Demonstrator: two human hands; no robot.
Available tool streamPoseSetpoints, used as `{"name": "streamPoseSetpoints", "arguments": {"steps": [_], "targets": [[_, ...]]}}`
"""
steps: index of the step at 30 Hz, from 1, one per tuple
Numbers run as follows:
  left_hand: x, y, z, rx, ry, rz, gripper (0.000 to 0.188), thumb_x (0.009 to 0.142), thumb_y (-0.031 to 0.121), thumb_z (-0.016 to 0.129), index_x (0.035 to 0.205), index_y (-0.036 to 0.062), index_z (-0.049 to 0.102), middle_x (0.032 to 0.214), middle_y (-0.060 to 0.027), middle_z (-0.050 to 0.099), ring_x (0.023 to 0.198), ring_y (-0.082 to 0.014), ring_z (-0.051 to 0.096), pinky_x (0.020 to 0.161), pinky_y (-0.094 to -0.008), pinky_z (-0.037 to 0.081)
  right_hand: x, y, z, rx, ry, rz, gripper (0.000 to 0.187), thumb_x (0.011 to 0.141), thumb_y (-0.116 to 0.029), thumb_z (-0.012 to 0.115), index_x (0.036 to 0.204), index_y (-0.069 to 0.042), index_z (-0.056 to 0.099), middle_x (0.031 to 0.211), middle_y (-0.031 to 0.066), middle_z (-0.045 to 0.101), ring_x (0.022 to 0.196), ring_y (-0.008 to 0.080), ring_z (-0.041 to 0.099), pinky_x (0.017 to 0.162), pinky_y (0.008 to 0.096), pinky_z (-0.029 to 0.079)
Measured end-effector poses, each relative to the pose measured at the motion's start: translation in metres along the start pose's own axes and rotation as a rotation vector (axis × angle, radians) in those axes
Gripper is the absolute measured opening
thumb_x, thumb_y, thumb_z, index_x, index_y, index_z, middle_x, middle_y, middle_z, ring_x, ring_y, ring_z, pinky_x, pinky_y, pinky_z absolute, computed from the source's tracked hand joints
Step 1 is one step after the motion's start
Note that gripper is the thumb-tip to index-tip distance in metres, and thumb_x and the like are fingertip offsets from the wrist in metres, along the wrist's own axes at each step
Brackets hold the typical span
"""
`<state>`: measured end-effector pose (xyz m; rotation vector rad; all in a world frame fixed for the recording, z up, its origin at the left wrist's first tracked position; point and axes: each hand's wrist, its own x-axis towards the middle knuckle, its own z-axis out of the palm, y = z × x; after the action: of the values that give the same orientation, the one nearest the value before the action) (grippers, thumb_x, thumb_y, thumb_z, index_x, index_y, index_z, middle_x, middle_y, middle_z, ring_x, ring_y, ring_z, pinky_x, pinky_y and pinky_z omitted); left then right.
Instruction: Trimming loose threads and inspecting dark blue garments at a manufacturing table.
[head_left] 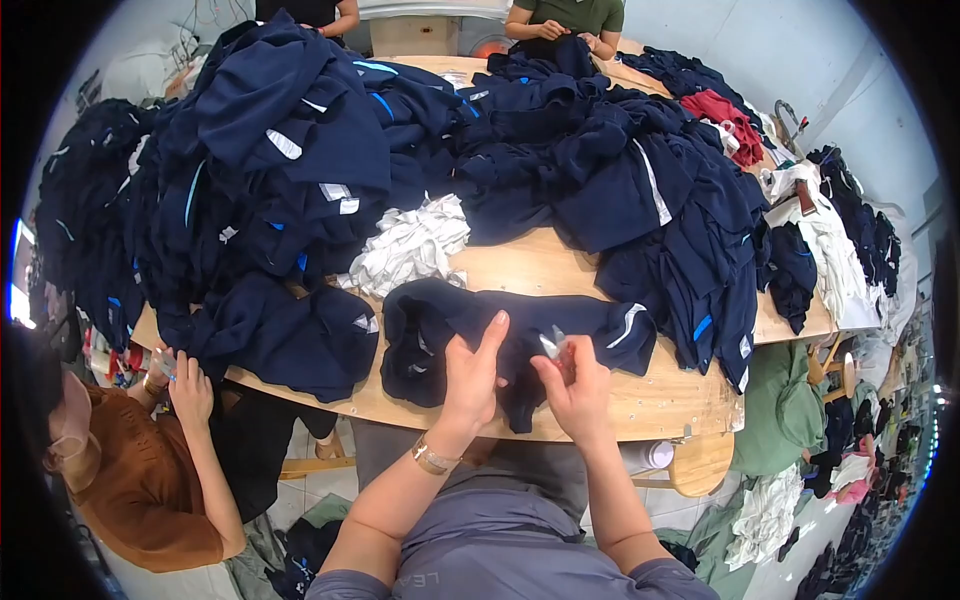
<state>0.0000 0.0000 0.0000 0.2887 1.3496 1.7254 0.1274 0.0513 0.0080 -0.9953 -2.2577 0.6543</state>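
Observation:
A navy garment with a white strip lies spread at the table's near edge, one part hanging over the edge. Above its middle is my left hand, thumb stretched up and apart from the fingers; some fingers are hidden, and I see nothing held in it. My right hand is closed round small thread snips, whose silvery tip points up and left over the cloth; the grip is mostly hidden. The two hands are apart.
Large heaps of navy garments cover the far table. White crumpled pieces lie beyond my garment. To the left, a person in brown sits close, near another navy garment. A stool stands at right.

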Motion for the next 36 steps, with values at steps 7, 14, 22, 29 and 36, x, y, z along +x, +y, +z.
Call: {"name": "streamPoseSetpoints", "arguments": {"steps": [7,14,22,29,36], "targets": [[-0.012,0.019,-0.004,-0.488,-0.294,-0.357,0.044,0.095,0.047,0.037,0.107,0.0104,0.058,0.089,0.0021,0.064,0.062,-0.0068,0.058,0.043,-0.018,0.042,0.023,0.002,0.009,1.049,-0.047,0.526,0.018,0.09,-0.021,0.059,0.085,-0.004,0.057,0.064,-0.0098,0.045,0.051,-0.0011,0.032,0.043,0.0171,0.025],[-0.026,0.009,-0.006,-0.492,-0.315,-0.502,0.022,0.092,0.031,0.053,0.102,0.0134,0.061,0.083,0.0052,0.065,0.054,-0.0028,0.054,0.04,-0.0142,0.036,0.041,0.013,0.03,0.866,0.055,0.124,0.02,0.089,-0.016,0.06,0.078,0.0,0.053,0.062,-0.0075,0.042,0.059,0.0017,0.033,0.051,0.0183,0.028],[-0.014,-0.002,-0.016,-0.599,-0.217,-0.475,0.012,0.087,0.026,0.062,0.088,0.015,0.062,0.081,0.0058,0.062,0.064,-0.0036,0.057,0.046,-0.0177,0.039,0.042,0.023,0.037,0.839,-0.119,0.205,0.013,0.085,-0.01,0.064,0.087,0.0,0.055,0.071,-0.0029,0.052,0.065,0.0026,0.045,0.06,0.0178,0.039],[-0.015,0.006,-0.006,-0.621,-0.155,-0.281,0.024,0.092,0.026,0.054,0.105,0.0064,0.06,0.101,-0.0024,0.064,0.095,-0.0123,0.059,0.085,-0.0266,0.046,0.018,0.027,0.017,0.654,0.155,0.149,0.023,0.085,-0.018,0.065,0.075,-0.004,0.05,0.059,-0.0049,0.043,0.05,0.0052,0.034,0.046,0.0212,0.03],[-0.018,0.013,-0.001,-0.639,-0.136,-0.249,0.015,0.09,0.016,0.056,0.096,0.0031,0.062,0.1,-0.0053,0.064,0.092,-0.0149,0.06,0.08,-0.0291,0.048,0.011,0.005,-0.003,-0.027,0.057,-0.209,0.034,0.074,-0.033,0.071,0.068,-0.007,0.05,0.058,0.0051,0.051,0.047,0.0243,0.052,0.044,0.0323,0.038]]}}
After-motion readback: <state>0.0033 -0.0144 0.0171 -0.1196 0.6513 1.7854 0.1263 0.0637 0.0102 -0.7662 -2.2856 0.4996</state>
